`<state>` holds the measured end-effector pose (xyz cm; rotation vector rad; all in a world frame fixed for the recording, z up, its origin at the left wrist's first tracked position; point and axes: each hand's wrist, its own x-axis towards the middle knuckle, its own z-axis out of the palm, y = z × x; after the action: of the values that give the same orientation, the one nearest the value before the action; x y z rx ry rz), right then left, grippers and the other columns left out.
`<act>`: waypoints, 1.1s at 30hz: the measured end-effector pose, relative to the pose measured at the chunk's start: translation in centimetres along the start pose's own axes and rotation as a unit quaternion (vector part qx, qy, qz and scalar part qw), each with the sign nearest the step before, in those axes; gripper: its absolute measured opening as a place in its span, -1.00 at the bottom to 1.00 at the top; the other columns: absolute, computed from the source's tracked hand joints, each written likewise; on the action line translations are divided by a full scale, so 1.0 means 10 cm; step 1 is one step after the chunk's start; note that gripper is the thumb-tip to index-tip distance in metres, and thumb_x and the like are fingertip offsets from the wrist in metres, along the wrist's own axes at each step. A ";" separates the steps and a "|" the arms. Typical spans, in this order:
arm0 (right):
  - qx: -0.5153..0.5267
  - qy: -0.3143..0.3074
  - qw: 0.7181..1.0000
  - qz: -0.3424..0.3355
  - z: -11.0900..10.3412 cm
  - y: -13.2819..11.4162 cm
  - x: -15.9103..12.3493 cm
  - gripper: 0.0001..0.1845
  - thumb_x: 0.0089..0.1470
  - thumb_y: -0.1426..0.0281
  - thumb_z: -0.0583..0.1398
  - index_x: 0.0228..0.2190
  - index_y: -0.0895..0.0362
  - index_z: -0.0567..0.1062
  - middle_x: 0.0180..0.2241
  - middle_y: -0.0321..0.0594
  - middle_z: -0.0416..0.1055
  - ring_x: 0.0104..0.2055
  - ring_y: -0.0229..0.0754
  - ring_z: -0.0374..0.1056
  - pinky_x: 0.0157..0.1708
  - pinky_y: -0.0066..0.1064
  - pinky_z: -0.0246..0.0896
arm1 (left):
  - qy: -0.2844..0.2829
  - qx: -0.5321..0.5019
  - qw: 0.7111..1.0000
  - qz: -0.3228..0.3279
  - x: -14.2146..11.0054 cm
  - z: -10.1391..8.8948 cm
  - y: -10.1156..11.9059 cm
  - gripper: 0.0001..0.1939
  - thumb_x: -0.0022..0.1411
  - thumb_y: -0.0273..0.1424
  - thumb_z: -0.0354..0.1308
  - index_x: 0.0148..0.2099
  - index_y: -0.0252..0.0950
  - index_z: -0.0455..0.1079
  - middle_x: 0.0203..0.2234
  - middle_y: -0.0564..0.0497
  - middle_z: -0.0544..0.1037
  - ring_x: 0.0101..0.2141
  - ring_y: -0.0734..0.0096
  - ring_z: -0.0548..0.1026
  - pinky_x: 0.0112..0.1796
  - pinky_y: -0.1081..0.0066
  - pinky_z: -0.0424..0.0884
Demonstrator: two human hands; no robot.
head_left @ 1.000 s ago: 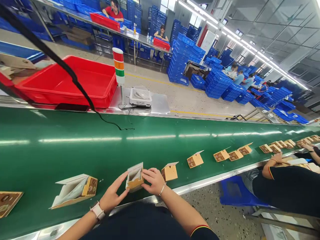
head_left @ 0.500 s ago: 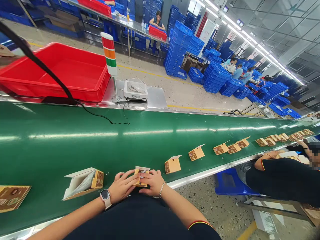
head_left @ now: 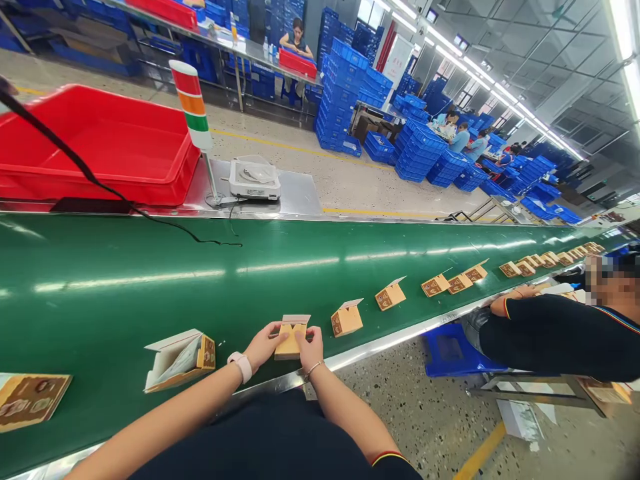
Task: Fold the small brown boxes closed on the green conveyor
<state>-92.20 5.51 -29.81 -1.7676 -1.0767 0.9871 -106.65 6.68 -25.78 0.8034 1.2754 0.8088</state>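
Between my two hands is a small cardboard box on the green belt, its far flap raised. My left hand grips its left side, with the thumb on the box. On the opposite side my right hand is closed on it, the thumb lying near the top edge. To the left lies an open box with a pale packet inside. A similar box with a lifted flap stands just to the right of my hands.
Several more boxes line the green conveyor belt toward the right. A brown printed box lies at far left. Beyond the belt are a red tray, a signal light and a scale. A co-worker sits at right.
My hands have moved from pressing over the box's opening to holding its two sides. The packet material seen in it before is now covered, and the box sits farther from my body.
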 end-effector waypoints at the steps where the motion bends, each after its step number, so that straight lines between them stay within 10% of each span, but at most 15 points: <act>1: 0.000 0.001 1.000 0.008 0.00 -0.01 0.03 -0.74 -0.16 0.29 0.25 -0.47 0.08 0.26 -0.47 -0.32 0.33 -0.48 -0.24 0.27 -0.45 -0.42 0.30 | -0.008 -0.012 1.000 -0.013 0.02 0.03 0.02 -0.57 -0.08 -0.21 0.31 -0.15 -0.28 0.40 -0.21 -0.10 0.60 -0.22 0.18 0.58 -0.21 0.24 0.52; 9: -0.016 0.044 0.999 0.014 -0.21 -0.07 0.02 -0.71 -0.13 0.30 0.23 -0.33 0.11 0.30 -0.30 -0.13 0.38 -0.30 -0.11 0.34 -0.25 -0.28 0.33 | 0.056 0.019 0.998 0.005 -0.11 0.30 0.15 -0.52 -0.10 -0.19 0.28 -0.12 -0.28 0.34 -0.07 -0.22 0.53 -0.09 0.10 0.52 -0.09 0.17 0.47; 13: -0.046 0.115 0.976 -0.179 -0.50 -0.15 -0.27 -0.59 -0.02 0.24 0.18 -0.13 0.14 0.27 -0.10 0.03 0.28 -0.06 0.00 0.27 -0.17 -0.19 0.28 | -0.047 0.155 0.985 0.063 -0.58 -0.04 0.05 -0.52 -0.04 0.04 0.16 -0.27 -0.27 0.39 -0.30 -0.08 0.56 -0.27 0.23 0.52 -0.18 0.26 0.46; 16: -0.051 -0.022 0.928 -0.368 -0.54 -0.30 -0.41 -0.69 0.07 0.28 0.13 -0.14 0.13 0.29 -0.15 -0.04 0.32 -0.12 -0.07 0.31 -0.22 -0.25 0.30 | -0.086 0.249 0.964 0.044 -0.99 -0.47 -0.19 -0.43 0.02 0.20 0.01 -0.56 -0.24 0.24 -0.67 0.08 0.38 -0.53 0.38 0.39 -0.42 0.37 0.39; 21: -0.133 -0.328 0.828 -0.436 -0.06 -0.63 -0.25 -0.40 0.01 0.21 0.24 0.06 0.16 0.29 0.06 0.01 0.34 0.07 -0.04 0.28 0.03 -0.17 0.24 | 0.313 0.297 0.874 0.225 -1.16 -0.98 -0.51 -0.50 0.10 0.14 0.00 -0.29 -0.21 0.35 -0.36 -0.06 0.56 -0.30 0.18 0.52 -0.31 0.28 0.47; 26: -0.343 -0.430 0.732 -0.401 0.34 -0.98 -0.08 -0.09 -0.12 0.10 0.39 0.21 0.00 0.21 0.27 -0.17 0.14 0.14 0.09 0.14 0.00 -0.05 0.22 | 0.229 0.468 0.770 0.369 -0.74 -1.07 -0.42 -0.54 0.22 -0.14 -0.01 0.09 -0.22 0.36 -0.01 -0.14 0.54 0.08 0.04 0.42 -0.01 0.13 0.42; 33: -0.518 -0.442 0.628 -0.376 0.47 -1.43 -0.18 -0.59 -0.08 0.13 0.37 -0.19 0.03 0.55 -0.08 -0.33 0.50 -0.06 0.05 0.30 -0.08 0.07 0.26 | 0.176 0.488 0.688 0.508 -0.64 -1.05 -0.40 -0.70 0.29 -0.21 0.00 -0.05 -0.13 0.47 -0.20 -0.05 0.60 -0.07 0.15 0.51 -0.11 0.24 0.48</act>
<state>-101.00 9.17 -18.05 -1.1122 -3.1914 0.6268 -117.53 -0.22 -27.37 2.4739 1.5615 1.1528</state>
